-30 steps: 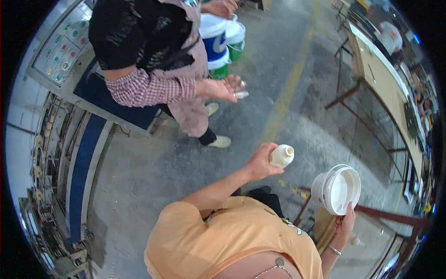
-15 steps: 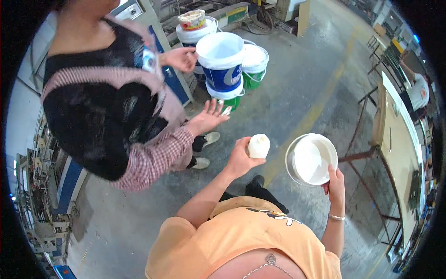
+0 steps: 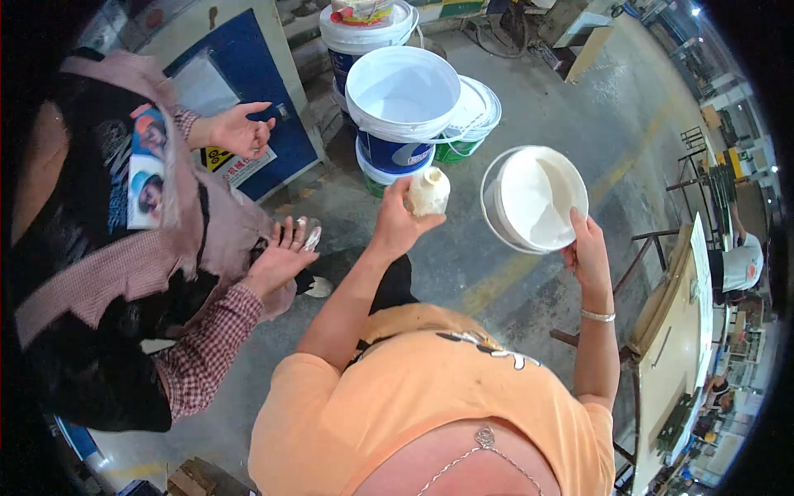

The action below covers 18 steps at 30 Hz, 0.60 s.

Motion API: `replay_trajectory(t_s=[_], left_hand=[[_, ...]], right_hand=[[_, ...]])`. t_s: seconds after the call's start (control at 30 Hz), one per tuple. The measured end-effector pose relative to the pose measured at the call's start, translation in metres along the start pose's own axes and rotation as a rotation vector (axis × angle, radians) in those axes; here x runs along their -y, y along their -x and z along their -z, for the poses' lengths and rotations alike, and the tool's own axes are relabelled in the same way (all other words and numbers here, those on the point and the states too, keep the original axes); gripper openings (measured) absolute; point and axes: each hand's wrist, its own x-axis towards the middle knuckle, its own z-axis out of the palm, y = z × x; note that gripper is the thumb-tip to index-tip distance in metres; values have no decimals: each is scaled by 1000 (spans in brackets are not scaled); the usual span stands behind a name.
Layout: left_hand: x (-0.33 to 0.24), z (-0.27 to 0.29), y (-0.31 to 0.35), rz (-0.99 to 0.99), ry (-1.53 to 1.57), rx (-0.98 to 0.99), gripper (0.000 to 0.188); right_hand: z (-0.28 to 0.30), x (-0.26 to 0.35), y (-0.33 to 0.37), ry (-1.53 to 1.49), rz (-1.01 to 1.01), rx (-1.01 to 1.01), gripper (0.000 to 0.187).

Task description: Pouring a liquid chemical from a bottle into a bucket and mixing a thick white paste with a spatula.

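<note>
Bottle (image 3: pixel 430 195) base hidden; co-worker (image 3: pixel 99 248) headless at edge

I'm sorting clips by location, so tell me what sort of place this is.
Probably a factory or workshop floor: stacked buckets, a long worktable and a blue cabinet door with a yellow warning sign suggest it.

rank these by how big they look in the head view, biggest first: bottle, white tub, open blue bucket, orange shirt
1. orange shirt
2. open blue bucket and white tub: similar in size, unsure because of differing nearness
3. bottle
</note>
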Motion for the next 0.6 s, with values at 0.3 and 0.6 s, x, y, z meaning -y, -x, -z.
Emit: replay_trajectory(t_s=[0.3,0.6], left_hand=[[20,2,-122,8,-115,-31,63],[54,-7,-215,50,-306,-98,67]], right_hand=[[-33,65,-151,88,20,125,35],[-82,114,-285,260,51,292,29]])
